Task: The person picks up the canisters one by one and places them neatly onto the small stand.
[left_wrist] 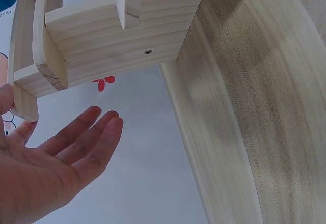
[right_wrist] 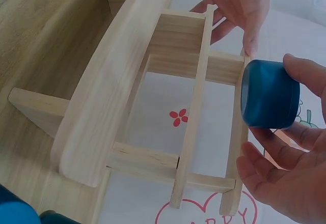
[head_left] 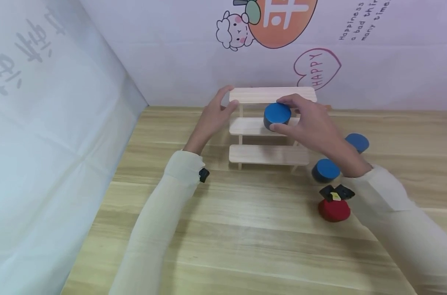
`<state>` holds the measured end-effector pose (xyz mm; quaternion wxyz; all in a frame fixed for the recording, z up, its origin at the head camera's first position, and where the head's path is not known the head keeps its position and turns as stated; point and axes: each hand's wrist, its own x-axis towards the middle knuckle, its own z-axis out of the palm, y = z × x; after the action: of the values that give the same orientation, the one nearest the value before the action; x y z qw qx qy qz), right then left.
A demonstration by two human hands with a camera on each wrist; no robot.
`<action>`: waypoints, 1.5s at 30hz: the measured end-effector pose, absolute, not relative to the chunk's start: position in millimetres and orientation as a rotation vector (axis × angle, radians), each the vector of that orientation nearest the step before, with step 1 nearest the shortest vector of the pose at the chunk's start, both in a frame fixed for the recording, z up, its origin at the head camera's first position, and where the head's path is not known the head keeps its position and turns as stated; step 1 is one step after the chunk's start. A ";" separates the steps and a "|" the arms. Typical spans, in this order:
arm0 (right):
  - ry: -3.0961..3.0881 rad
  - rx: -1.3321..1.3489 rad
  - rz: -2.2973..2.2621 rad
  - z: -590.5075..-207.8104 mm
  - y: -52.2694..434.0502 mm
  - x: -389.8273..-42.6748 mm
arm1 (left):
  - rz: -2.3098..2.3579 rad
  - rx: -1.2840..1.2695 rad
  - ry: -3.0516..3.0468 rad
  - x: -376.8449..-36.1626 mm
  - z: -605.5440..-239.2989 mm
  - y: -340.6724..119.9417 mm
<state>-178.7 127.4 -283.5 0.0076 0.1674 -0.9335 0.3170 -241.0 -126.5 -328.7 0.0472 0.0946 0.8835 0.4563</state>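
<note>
Step in hand: I am carrying a blue puck [head_left: 277, 116] to the wooden shelf rack [head_left: 270, 124]; it hangs in front of the middle tier, just below the top board, not yet set down.
Right hand: my right hand [head_left: 312, 123] pinches the puck, thumb under its near edge and fingers over the far side.
Left hand: my left hand [head_left: 217, 115] rests on the rack's top left corner with fingers straight and loose, holding nothing, thumb touching the board end; I judge it steadies the rack.
Still on the table: two more blue pucks [head_left: 325, 170] [head_left: 357, 142] lie to the right of the rack, and a red puck [head_left: 334, 209] nearer me.
Next move, as I judge it: ease the puck flat onto a tier, clear of the uprights, then let go without nudging the rack.
</note>
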 end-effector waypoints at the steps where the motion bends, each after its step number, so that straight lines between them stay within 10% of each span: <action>1: -2.911 0.530 0.992 -283.6 127.1 -179.2 | 1.393 0.292 2.695 -241.3 -328.8 -126.3; 45: -2.932 0.495 1.131 -258.4 87.4 -216.3 | 1.257 0.163 2.699 -242.5 -321.2 -121.1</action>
<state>-216.3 87.4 -258.4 -0.0197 0.1556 -0.9214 0.3555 -242.5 -121.1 -321.2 0.0800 0.0546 0.9023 0.4202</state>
